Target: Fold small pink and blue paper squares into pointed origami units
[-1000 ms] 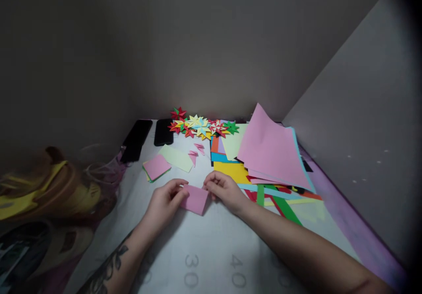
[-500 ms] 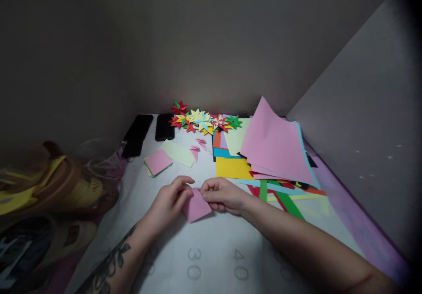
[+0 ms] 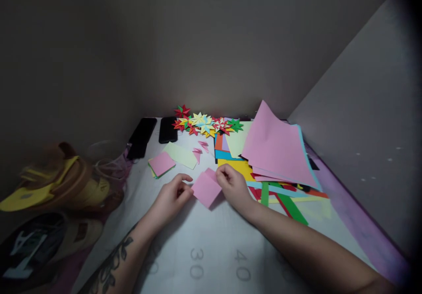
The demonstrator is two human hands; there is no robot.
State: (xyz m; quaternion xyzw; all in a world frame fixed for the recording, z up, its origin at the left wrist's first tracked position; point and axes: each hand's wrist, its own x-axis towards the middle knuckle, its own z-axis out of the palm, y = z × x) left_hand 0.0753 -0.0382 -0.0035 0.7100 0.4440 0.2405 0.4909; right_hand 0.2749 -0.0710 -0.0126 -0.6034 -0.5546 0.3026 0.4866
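- Pinching the roughly square pink paper piece (image 3: 207,190) by its right side: the right hand (image 3: 231,183), fingers closed.
- Paper set cornerwise between both hands, no clear long axis.
- Left hand (image 3: 177,192) half open beside its left corner; contact unclear.

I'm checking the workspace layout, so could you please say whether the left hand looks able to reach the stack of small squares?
Probably yes: the stack of small squares lies just beyond the left hand, with nothing visible between them, though that hand is also right by the folded pink paper.
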